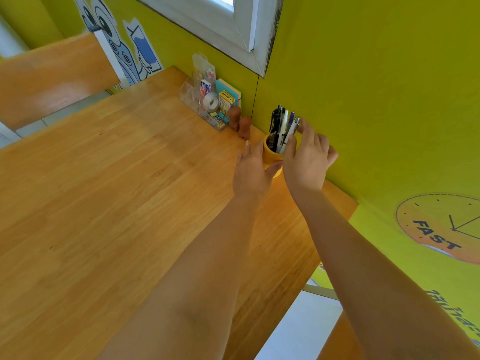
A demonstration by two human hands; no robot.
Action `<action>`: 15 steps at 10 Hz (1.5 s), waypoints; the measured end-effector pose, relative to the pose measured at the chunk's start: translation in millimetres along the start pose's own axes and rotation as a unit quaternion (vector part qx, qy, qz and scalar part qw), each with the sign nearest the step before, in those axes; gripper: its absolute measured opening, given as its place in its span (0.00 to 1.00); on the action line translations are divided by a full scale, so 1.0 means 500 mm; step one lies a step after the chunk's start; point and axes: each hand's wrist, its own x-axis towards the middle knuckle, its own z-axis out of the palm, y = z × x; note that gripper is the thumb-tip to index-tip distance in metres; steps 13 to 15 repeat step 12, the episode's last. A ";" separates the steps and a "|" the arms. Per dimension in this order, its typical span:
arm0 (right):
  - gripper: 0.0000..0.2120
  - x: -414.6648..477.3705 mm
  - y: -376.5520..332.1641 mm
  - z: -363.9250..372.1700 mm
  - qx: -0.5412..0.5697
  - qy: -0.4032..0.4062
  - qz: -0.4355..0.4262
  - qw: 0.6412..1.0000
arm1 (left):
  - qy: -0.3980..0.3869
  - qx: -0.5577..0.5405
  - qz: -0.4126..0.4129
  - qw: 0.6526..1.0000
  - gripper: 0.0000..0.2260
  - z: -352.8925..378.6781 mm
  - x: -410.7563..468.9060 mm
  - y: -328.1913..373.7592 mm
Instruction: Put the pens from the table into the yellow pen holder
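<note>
Head view gives us the yellow pen holder (270, 154) standing at the far right of the desk (104, 178), close against the green wall (363, 100), with a bunch of pens (281, 128) upright in it. Our right hand (306, 159) is clamped by thumb and fingers on the silver pen (293, 129) at the right of the bunch, whose tip seems already inside the rim. Our left hand (253, 170) cups the holder's near left side, fingers apart, touching it rather than gripping. We see 0 loose pens on the bare desk, so we judge this the last one. The risk: the holder is crowded, and pushing this pen down could jam it against the others or tip the holder towards the 2 brown figurines (240, 122) and clear organizer (207, 102) just left of it.
</note>
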 end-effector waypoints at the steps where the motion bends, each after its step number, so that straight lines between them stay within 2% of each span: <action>1: 0.25 0.011 -0.018 0.001 -0.013 -0.018 0.018 1.000 | 0.009 -0.001 0.025 1.000 0.27 0.006 0.004 -0.008; 2: 0.23 0.035 -0.030 -0.001 -0.014 -0.045 0.054 0.997 | 0.010 0.005 0.032 0.999 0.26 0.012 0.011 -0.016; 3: 0.18 0.042 -0.032 0.004 -0.021 -0.050 0.045 0.998 | 0.007 0.010 0.026 1.000 0.27 0.019 0.018 -0.024; 4: 0.17 0.035 -0.035 0.006 0.023 -0.065 0.069 0.995 | 0.012 0.011 0.022 1.000 0.28 0.021 0.018 -0.026; 5: 0.21 0.017 -0.029 0.006 0.053 -0.080 0.054 0.994 | 0.023 0.005 0.043 0.999 0.24 0.017 0.013 -0.022; 6: 0.23 -0.002 -0.015 0.003 0.063 -0.080 0.033 0.994 | 0.024 -0.001 0.051 0.998 0.25 0.017 0.014 -0.023; 8: 0.19 0.007 0.006 0.003 0.022 -0.059 0.012 0.998 | 0.023 0.001 0.040 0.999 0.29 0.028 0.022 -0.034; 10: 0.19 0.014 0.017 -0.001 0.026 -0.096 0.024 0.995 | 0.022 0.006 0.028 0.999 0.29 0.028 0.025 -0.033; 11: 0.21 0.003 0.021 -0.015 0.018 -0.120 0.027 0.992 | 0.013 0.017 0.036 0.999 0.32 0.012 0.015 -0.015; 12: 0.22 -0.004 0.024 -0.028 0.005 -0.141 0.020 0.990 | 0.000 0.043 0.024 0.999 0.40 0.001 0.012 -0.002; 15: 0.22 -0.004 0.024 -0.028 0.005 -0.141 0.020 0.990 | 0.000 0.043 0.024 0.999 0.40 0.001 0.012 -0.002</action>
